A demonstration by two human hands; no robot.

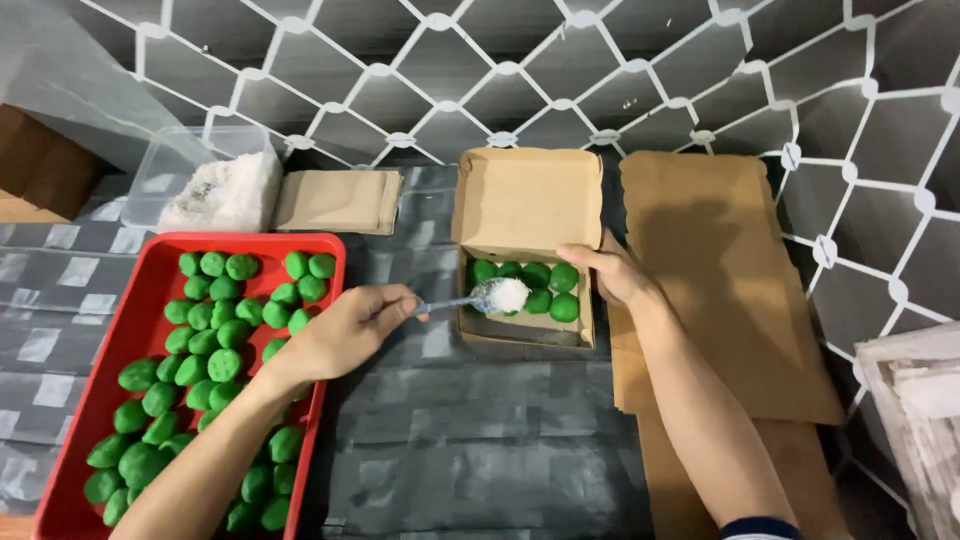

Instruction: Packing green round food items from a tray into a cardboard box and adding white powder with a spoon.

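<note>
Left hand (345, 330) closed in a grip on a spoon (470, 299), its bowl heaped with white shreds and held over the green balls (540, 285) inside the open box (525, 250); right hand (610, 272) clasping the box's right wall, fingers curled over the rim. Box on the grey counter (480, 440), a stack of flat brown card (720, 280) just beside it on the right; red tray (150, 290) full of more green balls at left; clear tub (215, 180) of white shreds behind the tray.
</note>
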